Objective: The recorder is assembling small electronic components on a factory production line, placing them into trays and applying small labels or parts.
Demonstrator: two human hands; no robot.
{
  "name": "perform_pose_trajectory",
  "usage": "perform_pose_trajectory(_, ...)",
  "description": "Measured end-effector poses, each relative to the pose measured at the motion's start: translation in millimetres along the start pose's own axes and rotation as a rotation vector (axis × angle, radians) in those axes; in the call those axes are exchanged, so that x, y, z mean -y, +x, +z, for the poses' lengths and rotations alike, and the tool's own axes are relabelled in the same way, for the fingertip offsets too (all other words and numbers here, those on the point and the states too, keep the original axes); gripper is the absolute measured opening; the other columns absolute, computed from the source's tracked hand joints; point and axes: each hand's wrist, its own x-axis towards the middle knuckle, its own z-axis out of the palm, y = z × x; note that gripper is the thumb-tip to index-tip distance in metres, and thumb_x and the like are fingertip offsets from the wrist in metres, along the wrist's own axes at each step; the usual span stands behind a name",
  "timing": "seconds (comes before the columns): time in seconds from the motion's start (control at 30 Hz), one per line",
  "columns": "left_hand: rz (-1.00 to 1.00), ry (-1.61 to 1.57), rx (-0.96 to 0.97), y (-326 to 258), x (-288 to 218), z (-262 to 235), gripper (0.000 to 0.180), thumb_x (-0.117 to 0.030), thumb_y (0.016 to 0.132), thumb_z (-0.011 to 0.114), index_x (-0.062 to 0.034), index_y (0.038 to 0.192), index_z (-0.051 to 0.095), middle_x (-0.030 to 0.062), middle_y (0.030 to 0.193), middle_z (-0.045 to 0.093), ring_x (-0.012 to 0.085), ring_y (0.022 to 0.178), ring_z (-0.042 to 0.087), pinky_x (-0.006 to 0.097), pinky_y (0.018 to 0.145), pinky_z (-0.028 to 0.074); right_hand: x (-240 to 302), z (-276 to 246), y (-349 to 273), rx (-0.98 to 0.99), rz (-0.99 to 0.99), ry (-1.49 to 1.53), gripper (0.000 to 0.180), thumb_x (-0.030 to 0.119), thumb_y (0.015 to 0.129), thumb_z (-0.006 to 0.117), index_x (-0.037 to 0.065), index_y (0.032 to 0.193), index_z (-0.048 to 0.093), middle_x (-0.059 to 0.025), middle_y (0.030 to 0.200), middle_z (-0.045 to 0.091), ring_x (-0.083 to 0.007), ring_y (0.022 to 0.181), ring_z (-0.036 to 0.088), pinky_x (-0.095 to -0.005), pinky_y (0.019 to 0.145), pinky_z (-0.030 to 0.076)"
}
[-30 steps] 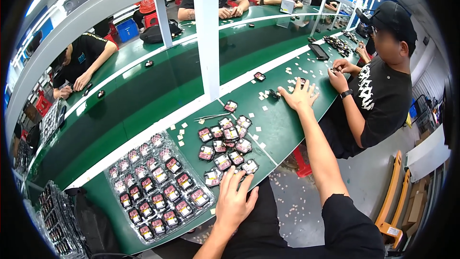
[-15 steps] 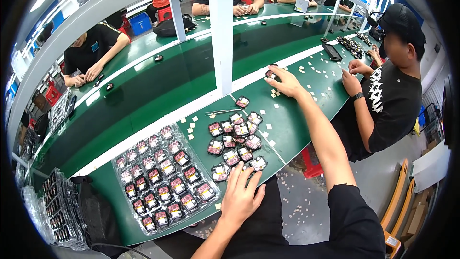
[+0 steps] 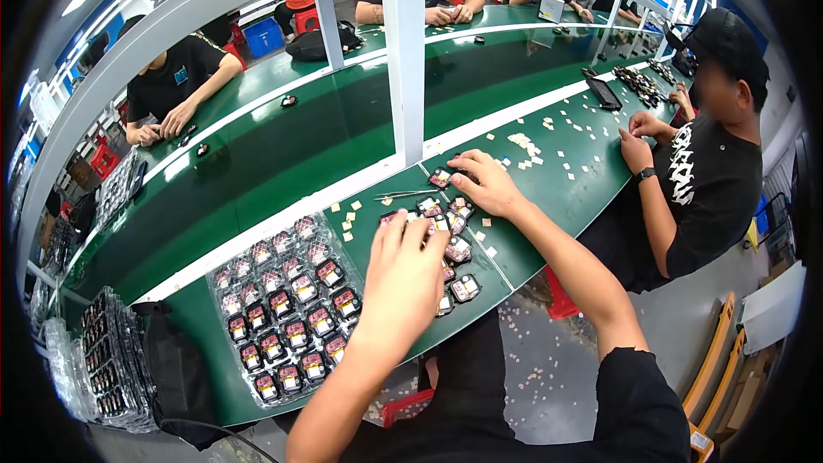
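Note:
A heap of small black parts (image 3: pixel 459 249) with red and white faces lies on the green bench in front of me. My left hand (image 3: pixel 403 279) hovers palm down over the heap, fingertips touching the parts at its far side; whatever is under the palm is hidden. My right hand (image 3: pixel 484 187) rests at the heap's far edge, fingers curled onto a small black part (image 3: pixel 440 177). To the left sits a clear blister tray (image 3: pixel 225 285) with rows of the same parts. Thin metal tweezers (image 3: pixel 410 195) lie just beyond the heap.
Small beige squares (image 3: pixel 523 141) are scattered over the bench to the right. A person in black (image 3: pixel 703 180) works at my right, other people across the green belt (image 3: pixel 283 154). A white post (image 3: pixel 403 60) rises ahead. Stacked trays (image 3: pixel 107 364) stand at far left.
My right hand has pulled back from the far right of the bench to the heap. My left hand has moved up from the bench's near edge onto the heap.

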Motion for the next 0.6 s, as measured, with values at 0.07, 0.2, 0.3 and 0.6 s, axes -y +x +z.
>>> perform_pose_trajectory(0.07,-0.021,0.125,0.051,27,34,20,0.03,-0.002,0.088,0.064,-0.0034,0.116,0.071,0.0173,0.12,0.067,0.0392,0.125,0.059,0.051,0.109,0.046,11,6,-4,-0.01,0.005,0.02,0.042,0.033,0.103,0.061,0.003,0.132,0.067,-0.0153,0.134,0.061,-0.034,0.126,0.058,-0.042,0.107,0.048)
perform_pose_trajectory(0.2,-0.1,0.25,0.195,63,88,52,0.032,0.001,0.087,0.062,-0.0052,0.117,0.072,0.0154,0.112,0.072,0.0354,0.111,0.068,0.048,0.096,0.055,25,28,-6,-0.075,-0.012,0.0,0.058,0.051,0.104,0.056,0.004,0.134,0.067,-0.0144,0.147,0.057,-0.0343,0.133,0.056,-0.0438,0.111,0.045)
perform_pose_trajectory(0.3,-0.147,0.288,0.197,75,110,72,0.029,0.0,0.085,0.064,-0.0056,0.112,0.072,0.0152,0.106,0.073,0.0354,0.103,0.071,0.048,0.086,0.059,39,31,-6,-0.001,-0.009,-0.051,0.062,0.054,0.104,0.053,0.003,0.138,0.065,-0.0154,0.153,0.055,-0.0341,0.141,0.05,-0.0447,0.118,0.038)
perform_pose_trajectory(0.6,-0.079,0.435,0.24,67,118,49,0.022,-0.003,0.082,0.071,-0.0055,0.104,0.071,0.0143,0.098,0.073,0.0333,0.099,0.07,0.045,0.083,0.057,60,41,-6,-0.043,0.075,-0.018,0.051,0.042,0.107,0.05,0.004,0.137,0.066,-0.0136,0.148,0.06,-0.0321,0.14,0.052,-0.0427,0.118,0.039)
